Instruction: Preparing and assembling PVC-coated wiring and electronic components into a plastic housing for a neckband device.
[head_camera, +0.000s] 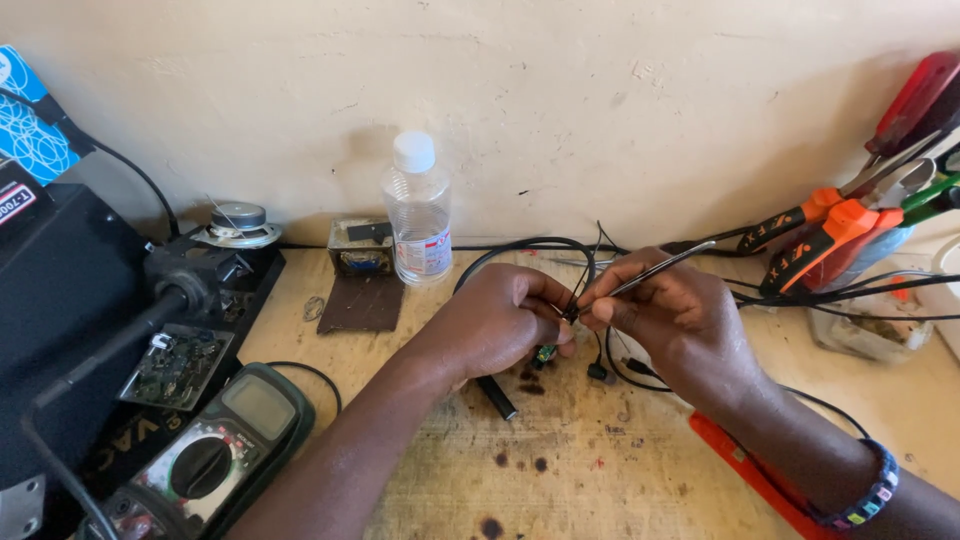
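Pinching a thin black wire (572, 300) between both hands' fingers (560, 305).

Clear bottle (418, 215); green multimeter (215, 455); small speaker (238, 224); orange-handled pliers (822, 238)

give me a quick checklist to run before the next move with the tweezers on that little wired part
1. Left hand pinches the small wired part: ok.
2. Right hand grips the tweezers, tips at the part: ok.
3. Tips actually touching the part: cannot tell, fingers hide it.
4. Black cable loops close behind the hands: not ok, could snag.
5. Water bottle upright, capped, apart from the hands: ok.
6. Multimeter at the bench edge, clear of the hands: ok.
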